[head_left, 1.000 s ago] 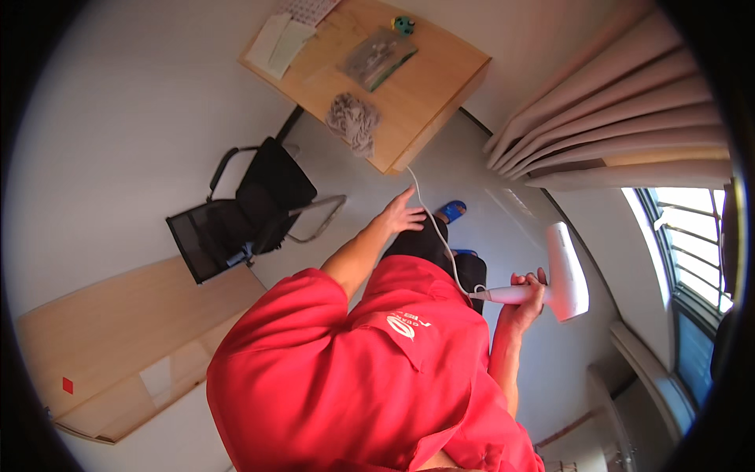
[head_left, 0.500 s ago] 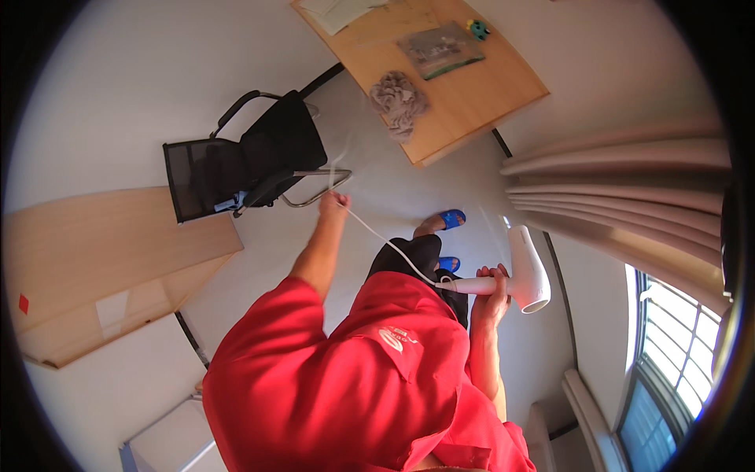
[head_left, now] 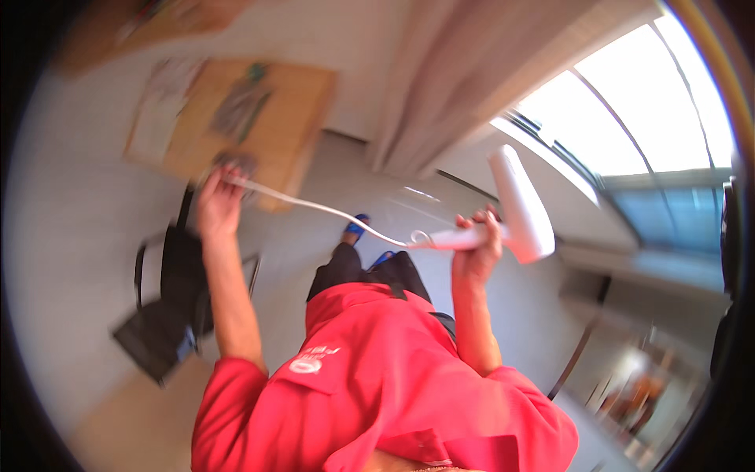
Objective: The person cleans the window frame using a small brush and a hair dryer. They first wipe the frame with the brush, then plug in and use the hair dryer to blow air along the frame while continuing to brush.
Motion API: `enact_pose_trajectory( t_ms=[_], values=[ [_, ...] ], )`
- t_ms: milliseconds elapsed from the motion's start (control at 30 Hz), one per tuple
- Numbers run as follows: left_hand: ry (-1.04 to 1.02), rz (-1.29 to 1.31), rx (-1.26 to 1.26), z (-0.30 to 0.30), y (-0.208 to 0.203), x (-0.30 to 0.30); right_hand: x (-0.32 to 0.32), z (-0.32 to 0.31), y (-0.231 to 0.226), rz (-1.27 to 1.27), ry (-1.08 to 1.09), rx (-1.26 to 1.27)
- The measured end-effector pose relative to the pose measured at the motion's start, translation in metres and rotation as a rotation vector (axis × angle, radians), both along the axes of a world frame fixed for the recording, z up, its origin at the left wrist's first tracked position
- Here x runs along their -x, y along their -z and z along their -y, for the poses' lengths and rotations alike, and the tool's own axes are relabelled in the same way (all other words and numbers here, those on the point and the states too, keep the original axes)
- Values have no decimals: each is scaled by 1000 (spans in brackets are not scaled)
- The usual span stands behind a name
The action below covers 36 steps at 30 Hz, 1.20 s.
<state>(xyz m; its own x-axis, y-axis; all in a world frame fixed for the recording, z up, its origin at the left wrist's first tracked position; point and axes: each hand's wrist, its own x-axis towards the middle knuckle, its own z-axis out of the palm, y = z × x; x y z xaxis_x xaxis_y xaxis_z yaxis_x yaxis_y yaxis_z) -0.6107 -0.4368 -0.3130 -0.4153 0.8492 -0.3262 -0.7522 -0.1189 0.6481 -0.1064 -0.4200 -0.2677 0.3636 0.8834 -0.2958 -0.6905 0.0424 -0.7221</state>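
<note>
A white hair dryer [head_left: 522,206] is in my right hand [head_left: 477,250], whose fingers wrap round the handle close to the barrel. Its barrel slants on the right, one end up and the other down. From the handle's end a white cord [head_left: 330,209] runs leftward in a slack line, with a small loop beside the handle. My left hand [head_left: 220,200] is raised at the left and closed on that cord. Just behind its fingers, a grey-brown crumpled cloth [head_left: 240,162] shows at the desk's corner. Motion blurs much of the picture.
A wooden desk [head_left: 295,102] stands far left with a flat package [head_left: 236,110] and papers on it. A black armchair [head_left: 177,267] is at the left. Beige curtains [head_left: 440,79] hang beside a bright window [head_left: 629,102] on the right. Blue slippers [head_left: 358,226] are on my feet.
My view has swung right, so desk and chair sit farther left and more window shows. Both hands are raised higher and wider apart, still holding cord and hair dryer.
</note>
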Motion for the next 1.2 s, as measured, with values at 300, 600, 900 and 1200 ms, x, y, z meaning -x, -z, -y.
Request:
enact_pose_trajectory(
  t_ms=[300,600,900,1200],
  values=[
    [389,-73,651,-84,117,-40,-54,-6,29,43,558,87],
    [1499,-1349,918,-97,93,-91,-61,-1,86,-66,565,165],
    [1034,-1825,-1279,-243,-77,-444,-59,7,97,-110,534,162],
    [1305,-3066,-1080,-378,-69,-490,-61,8,100,-214,500,193]
  ],
)
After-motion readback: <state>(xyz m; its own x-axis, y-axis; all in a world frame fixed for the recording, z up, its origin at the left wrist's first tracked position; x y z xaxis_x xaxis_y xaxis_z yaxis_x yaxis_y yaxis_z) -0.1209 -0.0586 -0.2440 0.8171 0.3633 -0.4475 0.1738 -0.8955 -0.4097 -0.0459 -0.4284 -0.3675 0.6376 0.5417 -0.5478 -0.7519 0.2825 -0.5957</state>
